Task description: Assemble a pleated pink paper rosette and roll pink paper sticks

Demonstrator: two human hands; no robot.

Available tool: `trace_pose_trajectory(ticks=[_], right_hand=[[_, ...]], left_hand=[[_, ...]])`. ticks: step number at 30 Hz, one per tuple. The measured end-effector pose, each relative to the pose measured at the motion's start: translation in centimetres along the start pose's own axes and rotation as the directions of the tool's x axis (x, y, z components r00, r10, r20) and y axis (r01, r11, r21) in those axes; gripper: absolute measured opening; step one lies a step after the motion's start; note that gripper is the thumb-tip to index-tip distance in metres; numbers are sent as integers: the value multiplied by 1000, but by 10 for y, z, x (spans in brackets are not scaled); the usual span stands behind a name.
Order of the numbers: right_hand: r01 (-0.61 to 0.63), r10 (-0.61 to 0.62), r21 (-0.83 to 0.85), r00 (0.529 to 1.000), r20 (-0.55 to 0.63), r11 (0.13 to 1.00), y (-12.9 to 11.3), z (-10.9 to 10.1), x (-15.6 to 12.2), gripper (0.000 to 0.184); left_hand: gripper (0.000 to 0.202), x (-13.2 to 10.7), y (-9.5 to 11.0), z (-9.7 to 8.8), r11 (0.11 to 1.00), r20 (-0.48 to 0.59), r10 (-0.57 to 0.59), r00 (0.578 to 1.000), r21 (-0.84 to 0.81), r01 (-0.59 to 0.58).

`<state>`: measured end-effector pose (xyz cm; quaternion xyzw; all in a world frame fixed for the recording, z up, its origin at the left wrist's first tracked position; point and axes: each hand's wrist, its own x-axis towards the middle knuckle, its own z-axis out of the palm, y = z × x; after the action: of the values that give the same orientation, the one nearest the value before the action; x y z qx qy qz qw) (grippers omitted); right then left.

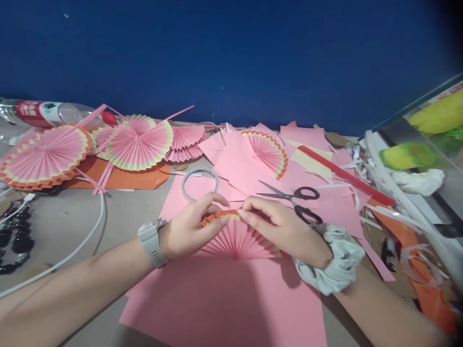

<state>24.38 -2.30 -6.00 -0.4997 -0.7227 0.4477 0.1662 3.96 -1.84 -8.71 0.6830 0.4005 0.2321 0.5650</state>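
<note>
A pleated pink paper fan (pixel 237 241) with an orange and pale yellow border is spread like a half circle over pink paper sheets (pixel 224 294). My left hand (pixel 197 224) pinches its upper edge between thumb and fingers. Close beside it, my right hand (pixel 277 221) has thumb and forefinger pressed together at the same edge. Whatever small thing may sit between the right fingertips is hidden. Behind my left hand lies a roll of tape (pixel 183 185). Black-handled scissors (pixel 289 196) rest just beyond my right hand, blades spread apart.
Finished pleated fans (pixel 139 144) lie at the back left near a plastic bottle (pixel 47 113). A half fan (pixel 265 153) rests on pink sheets at the back. To the right are a red strip (pixel 343 174), paper scraps and an orange strip (pixel 415 255). A white cable (pixel 97 221) curves along the left.
</note>
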Motion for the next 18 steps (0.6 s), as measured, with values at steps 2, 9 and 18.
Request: trace_pose_trajectory(ticks=[2,9,18], right_hand=[[13,-12,32,999,-31,999,2,-1,0,23],[37,-40,71,999,36,997,4,4,2,24],[58,-68,81,990,127,995,1,9,2,27]], left_hand=[[18,0,2,-2,999,18,-4,1000,41,3],[24,0,3,-4,995,118,-3,993,96,-9],[21,1,11,-8,997,242,18,970,63,-34]])
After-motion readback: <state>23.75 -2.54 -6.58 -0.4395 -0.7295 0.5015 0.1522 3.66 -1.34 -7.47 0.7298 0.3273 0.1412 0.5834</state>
